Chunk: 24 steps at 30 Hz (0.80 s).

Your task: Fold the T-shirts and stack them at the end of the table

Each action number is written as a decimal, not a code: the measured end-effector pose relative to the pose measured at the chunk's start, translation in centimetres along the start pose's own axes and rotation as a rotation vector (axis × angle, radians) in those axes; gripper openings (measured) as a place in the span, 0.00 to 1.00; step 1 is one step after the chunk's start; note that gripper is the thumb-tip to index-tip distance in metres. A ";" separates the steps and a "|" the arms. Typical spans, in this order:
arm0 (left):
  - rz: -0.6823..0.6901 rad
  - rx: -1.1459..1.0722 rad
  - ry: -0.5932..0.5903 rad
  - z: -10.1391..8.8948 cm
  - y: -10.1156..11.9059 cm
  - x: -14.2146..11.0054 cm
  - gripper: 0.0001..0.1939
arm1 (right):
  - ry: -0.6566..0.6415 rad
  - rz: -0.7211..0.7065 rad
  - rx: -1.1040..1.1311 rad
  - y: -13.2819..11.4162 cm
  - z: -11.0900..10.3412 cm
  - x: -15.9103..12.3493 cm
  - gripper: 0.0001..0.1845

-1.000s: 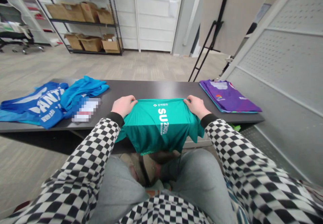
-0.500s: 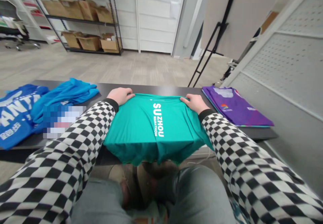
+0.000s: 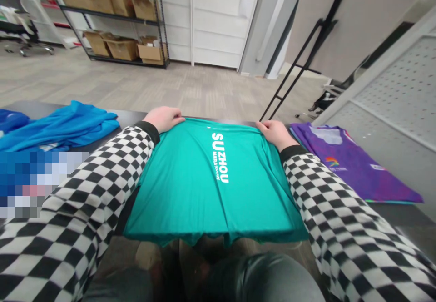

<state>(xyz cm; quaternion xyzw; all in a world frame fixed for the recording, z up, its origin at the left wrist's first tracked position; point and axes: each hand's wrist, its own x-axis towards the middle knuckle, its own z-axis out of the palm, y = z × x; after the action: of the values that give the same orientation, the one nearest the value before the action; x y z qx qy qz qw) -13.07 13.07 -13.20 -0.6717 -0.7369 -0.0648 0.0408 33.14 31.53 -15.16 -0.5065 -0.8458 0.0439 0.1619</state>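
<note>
A green shirt [image 3: 204, 188] with white "SUZHOU MARATHON" lettering lies spread flat on the dark table [image 3: 129, 116]. Its near hem hangs over the table's front edge. My left hand [image 3: 164, 117] grips the shirt's far left corner with curled fingers. My right hand [image 3: 276, 133] pinches the far right corner the same way. Both arms in checkered sleeves reach along the shirt's two sides.
A light blue shirt [image 3: 57, 127] lies crumpled on the table to the left. A purple shirt [image 3: 354, 168] lies flat at the right. A metal rack with cardboard boxes [image 3: 117, 47] stands across the floor. A perforated grey panel [image 3: 391, 106] runs along the right.
Both hands have pushed the green shirt's far edge away across the table, so more of it now lies flat. The view has moved closer over the table.
</note>
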 end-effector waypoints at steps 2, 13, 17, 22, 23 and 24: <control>0.003 0.021 -0.019 -0.4 0.0 0.4 0.26 | -0.022 0.005 0.016 0.3 -0.1 0.4 0.33; 0.258 0.006 0.024 -2.3 10.8 -3.7 0.30 | -0.038 -0.082 -0.149 -1.9 -2.4 -0.8 0.28; 0.255 -0.099 -0.140 -0.1 13.8 -4.8 0.47 | 0.055 -0.310 -0.040 -4.8 -2.5 -3.1 0.31; 0.241 -0.147 -0.240 0.2 13.2 -4.7 0.58 | -0.399 -0.494 0.036 -7.8 -0.9 -6.0 0.51; 0.244 -0.143 -0.217 0.1 13.0 -4.6 0.58 | -0.452 -0.486 0.038 -7.9 -0.7 -6.3 0.54; 0.245 -0.138 -0.193 0.0 12.9 -4.6 0.57 | -0.476 -0.486 0.047 -7.8 -0.7 -6.4 0.56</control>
<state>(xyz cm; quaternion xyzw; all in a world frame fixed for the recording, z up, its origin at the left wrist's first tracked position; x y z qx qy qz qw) 0.17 9.74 -13.38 -0.7607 -0.6439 -0.0452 -0.0689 29.51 22.14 -14.11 -0.2616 -0.9546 0.1407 -0.0227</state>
